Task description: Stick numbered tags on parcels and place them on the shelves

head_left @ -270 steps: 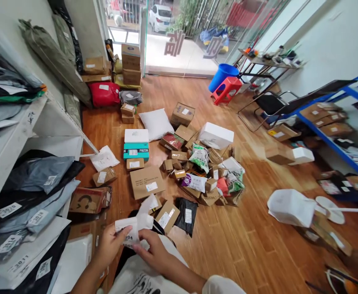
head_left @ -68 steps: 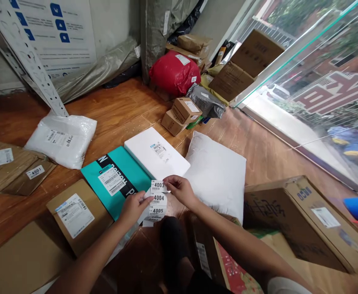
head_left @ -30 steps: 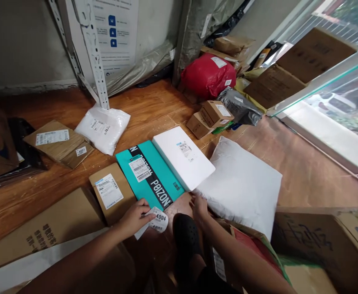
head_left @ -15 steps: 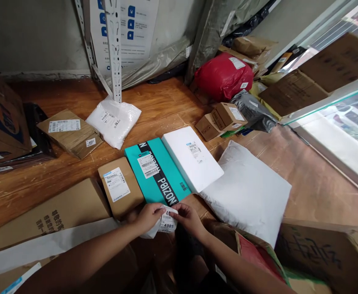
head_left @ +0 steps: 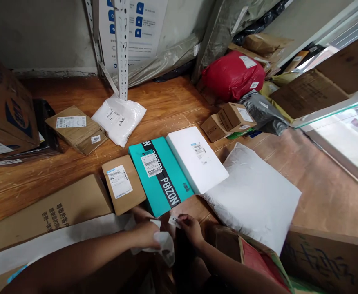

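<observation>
A small white number sticker (head_left: pixel 174 220) is pinched between the thumb and finger of my right hand (head_left: pixel 191 229), just off the near end of a teal POIZON box (head_left: pixel 145 185). My left hand (head_left: pixel 148 235) is closed on a curling strip of white label paper (head_left: pixel 166 247), lower and to the left. Beside the teal box lie a brown carton (head_left: pixel 126 169) with a shipping label on the left and a white box (head_left: pixel 197 157) on the right. A large pale grey mailer bag (head_left: pixel 255 192) rests against the white box.
A long carton (head_left: pixel 74 200) lies at lower left. Farther back are a box marked 4001 (head_left: pixel 77 126), a white bubble mailer (head_left: pixel 119 118) by a metal rack post (head_left: pixel 122 53), and a red parcel (head_left: pixel 232 75). An open carton (head_left: pixel 228 241) sits close on my right.
My hands have drawn apart. The sticker has come off the backing strip and is in my right hand, while my left hand has moved slightly down with the strip.
</observation>
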{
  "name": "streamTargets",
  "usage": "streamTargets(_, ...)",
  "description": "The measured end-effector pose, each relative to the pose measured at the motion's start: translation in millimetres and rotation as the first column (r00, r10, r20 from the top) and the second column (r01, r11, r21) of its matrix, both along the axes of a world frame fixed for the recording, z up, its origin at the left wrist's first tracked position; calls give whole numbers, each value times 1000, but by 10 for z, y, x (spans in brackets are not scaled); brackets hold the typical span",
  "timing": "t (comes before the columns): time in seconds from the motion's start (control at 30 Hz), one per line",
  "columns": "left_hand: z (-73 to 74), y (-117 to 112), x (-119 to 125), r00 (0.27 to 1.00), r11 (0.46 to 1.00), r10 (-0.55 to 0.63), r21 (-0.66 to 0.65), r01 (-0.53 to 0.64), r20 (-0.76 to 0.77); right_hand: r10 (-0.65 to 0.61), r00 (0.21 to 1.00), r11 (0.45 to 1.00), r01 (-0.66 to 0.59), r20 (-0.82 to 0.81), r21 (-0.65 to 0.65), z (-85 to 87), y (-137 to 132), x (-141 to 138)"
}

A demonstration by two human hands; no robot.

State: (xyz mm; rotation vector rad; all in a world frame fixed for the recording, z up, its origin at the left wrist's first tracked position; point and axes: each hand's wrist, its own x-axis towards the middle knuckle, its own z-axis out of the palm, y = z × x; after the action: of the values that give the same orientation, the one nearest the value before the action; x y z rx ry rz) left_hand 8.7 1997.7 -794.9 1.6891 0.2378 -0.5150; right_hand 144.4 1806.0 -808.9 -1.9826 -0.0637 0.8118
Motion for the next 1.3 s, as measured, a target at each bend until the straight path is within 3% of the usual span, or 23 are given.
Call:
streamTargets(0.2, 112, 97, -468, 961, 961, -254, 142, 238, 108, -103, 984, 994, 108, 144, -28, -376, 144, 298)
streamTargets(0.37, 209, 208, -652, 953, 959, -254, 174, 225, 166, -176, 957, 980, 191, 231, -47, -377, 213, 426)
streamTargets(0.5, 408, 397, -646, 984, 989, -58, 145, 34, 166, -35, 988, 996, 46, 153, -75, -92, 252, 299)
streamTargets(0.63, 589, 653, -626, 974, 996, 89, 13, -94, 211, 232, 969, 971, -236, -84, -33, 547, 442, -126)
streamTargets(0.67, 614, 702, -625, 967, 994, 107, -20, -105, 230, 372, 914, 928, -371, -161, 34, 737, 528, -233)
streamTargets(0.73, 633, 758, -624, 951, 982, 186, -66, -175, 247, 608, 779, 793, -588, -153, 158, 1066, 742, -391)
streamTargets(0.8, 621, 758, -623, 914, 941, 333, -137, -309, 231, 667, 736, 745, -654, -116, 134, 1252, 988, -464)
streamTargets(0.9, 573, 715, -623, 806, 789, 579, -334, -515, 124, 580, 806, 814, -565, -119, 138, 1259, 1323, -455)
streamTargets(0.97, 531, 701, -629, 756, 709, 653, -395, -584, 55, 504, 851, 860, -478, -148, 181, 1196, 1480, -418)
streamTargets(1.1, 445, 738, -623, 742, 706, 669, -278, -651, -40, 430, 867, 901, -397, -251, 173, 1181, 1635, -356)
streamTargets(1.17, 424, 765, -595, 757, 708, 650, -309, -635, -67, 396, 870, 918, -366, -294, 153, 1206, 1667, -346)
streamTargets(1.3, 430, 783, -507, 754, 656, 650, -429, -621, -98, 343, 879, 939, -317, -331, 131, 1197, 1705, -375)
